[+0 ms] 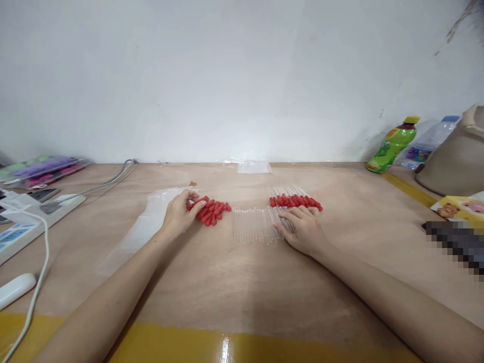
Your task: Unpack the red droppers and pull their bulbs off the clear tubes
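Observation:
A pile of small red rubber caps (214,210) lies on the wooden table (242,282). My left hand (179,214) rests at the pile's left edge, fingertips pinching one red cap. A row of clear glass tubes (253,224) lies side by side in the middle. My right hand (302,229) lies flat on the right end of that row, fingers spread on the tubes. Just behind it lies a row of tubes fitted with red caps (295,199).
A clear plastic bag (145,224) lies left of my left hand, and a small zip bag (254,167) sits by the wall. A power strip (34,222) with cables is far left. A green bottle (393,144) and a clear bottle (427,143) stand far right.

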A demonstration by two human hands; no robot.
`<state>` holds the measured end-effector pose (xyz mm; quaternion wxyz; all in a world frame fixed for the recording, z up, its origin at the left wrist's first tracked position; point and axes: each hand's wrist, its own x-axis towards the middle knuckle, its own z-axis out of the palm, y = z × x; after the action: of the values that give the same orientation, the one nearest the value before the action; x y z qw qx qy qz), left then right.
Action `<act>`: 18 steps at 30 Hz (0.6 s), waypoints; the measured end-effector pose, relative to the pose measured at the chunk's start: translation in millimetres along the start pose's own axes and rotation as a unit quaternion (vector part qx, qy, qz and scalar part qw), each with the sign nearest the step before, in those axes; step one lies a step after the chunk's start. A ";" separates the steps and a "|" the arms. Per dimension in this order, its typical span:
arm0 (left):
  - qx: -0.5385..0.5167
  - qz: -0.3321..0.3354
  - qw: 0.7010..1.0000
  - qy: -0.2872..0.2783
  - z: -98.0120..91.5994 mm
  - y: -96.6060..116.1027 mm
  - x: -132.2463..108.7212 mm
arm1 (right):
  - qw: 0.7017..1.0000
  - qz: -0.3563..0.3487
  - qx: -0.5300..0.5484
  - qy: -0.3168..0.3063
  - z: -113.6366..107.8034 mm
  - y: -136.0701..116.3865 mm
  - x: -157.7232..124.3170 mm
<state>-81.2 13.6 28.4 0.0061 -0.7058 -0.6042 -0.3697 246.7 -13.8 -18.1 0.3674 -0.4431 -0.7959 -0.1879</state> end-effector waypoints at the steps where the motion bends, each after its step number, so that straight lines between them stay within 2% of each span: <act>1: 0.011 0.004 1.000 -0.009 0.8 -0.7 -0.4 | 1.000 -0.002 -0.003 -0.004 -0.4 -0.3 -0.2; 7: 0.043 0.035 0.998 -0.038 1.1 -6.7 -2.6 | 1.000 -0.004 0.000 -0.023 -3.9 -3.2 0.7; 10: 0.044 0.055 0.997 0.009 -1.2 -3.8 -2.7 | 1.000 0.002 0.010 -0.003 -5.9 -5.2 1.7; 13: 0.038 0.089 0.994 0.058 -0.3 8.6 -1.2 | 0.999 -0.020 0.041 0.014 -7.6 -7.0 1.0; 15: 0.030 0.126 0.991 0.039 5.2 22.6 1.3 | 0.995 -0.056 0.078 -0.001 -8.4 -7.8 -1.6; 18: 0.023 0.179 0.983 -0.043 23.3 50.8 8.3 | 0.982 -0.101 0.150 -0.050 -8.3 -8.0 -8.0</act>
<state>-25.7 17.5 38.0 0.0626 -0.8175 -0.4761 -0.3180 246.2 -27.8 -18.4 0.3684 -0.3095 -0.8730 -0.0801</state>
